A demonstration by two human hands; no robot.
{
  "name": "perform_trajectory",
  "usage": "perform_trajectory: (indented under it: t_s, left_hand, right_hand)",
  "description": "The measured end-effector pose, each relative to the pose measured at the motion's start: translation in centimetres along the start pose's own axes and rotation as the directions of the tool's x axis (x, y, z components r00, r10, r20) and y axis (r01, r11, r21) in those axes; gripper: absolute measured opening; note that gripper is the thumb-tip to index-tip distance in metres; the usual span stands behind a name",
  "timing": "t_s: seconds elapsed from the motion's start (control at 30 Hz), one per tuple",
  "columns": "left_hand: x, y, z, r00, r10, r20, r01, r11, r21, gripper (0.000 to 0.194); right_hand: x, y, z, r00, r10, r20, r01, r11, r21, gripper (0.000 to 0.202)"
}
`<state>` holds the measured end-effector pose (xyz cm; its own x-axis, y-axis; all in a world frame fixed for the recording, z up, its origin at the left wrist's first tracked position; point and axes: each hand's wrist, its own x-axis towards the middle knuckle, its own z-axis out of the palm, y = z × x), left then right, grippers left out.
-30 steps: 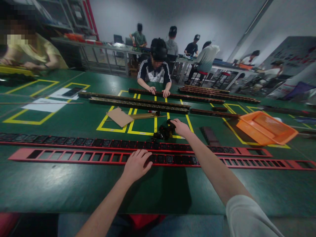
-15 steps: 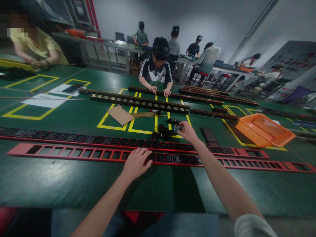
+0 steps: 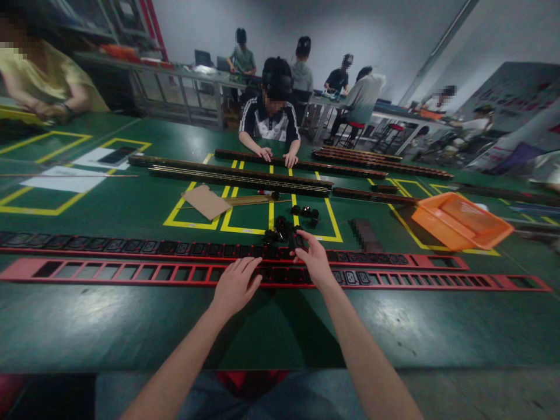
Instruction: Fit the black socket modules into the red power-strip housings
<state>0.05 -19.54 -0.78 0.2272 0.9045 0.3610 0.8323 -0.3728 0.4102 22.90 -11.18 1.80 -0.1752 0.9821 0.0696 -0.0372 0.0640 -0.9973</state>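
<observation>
- Red slotted strip (image 3: 375, 280): lies on the worktop (image 3: 144, 326) beneath the left hand (image 3: 236, 284), long axis running left to right past both hands.
- Left hand: laid over the strip, fingers extended, thumb apart; no hold visible.
- Right hand (image 3: 315, 262): thumb and fingers nearly closed on a black socket (image 3: 296, 242), farther forward than the left hand and nearer the loose sockets (image 3: 282, 226) ahead.
</observation>
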Motion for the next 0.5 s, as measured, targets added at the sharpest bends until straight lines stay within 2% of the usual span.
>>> perform_trajectory:
  t_s: [0.1,0.2,0.27,0.37,0.5]
  left_hand:
    - [0.0,0.0,0.0,1.000,0.000,-0.004,0.000,1.000,0.010,0.040]
    - [0.0,-0.1,0.0,1.000,0.000,0.007,0.000,1.000,0.004,0.040]
    - [-0.1,-0.2,0.1,1.000,-0.008,0.009,0.008,1.000,-0.006,0.040]
    - [-0.1,-0.3,0.3,1.000,-0.029,-0.008,0.028,0.999,-0.020,0.041]
    - [-0.2,-0.5,0.5,0.998,-0.045,-0.039,0.043,0.998,-0.036,0.045]
  right_hand:
    - [-1.3,-0.2,1.9,0.997,0.070,0.027,-0.075,0.948,0.310,0.050]
    - [-1.7,-0.5,3.1,0.996,0.070,0.051,-0.085,0.893,0.442,0.049]
    - [-1.7,-0.5,3.6,0.998,0.052,0.021,-0.056,0.898,0.437,0.039]
    - [-1.8,-0.3,4.1,0.999,0.027,-0.039,-0.013,0.945,0.326,0.023]
    - [-2.4,-0.3,4.7,1.000,0.012,-0.003,-0.011,0.989,0.147,0.031]
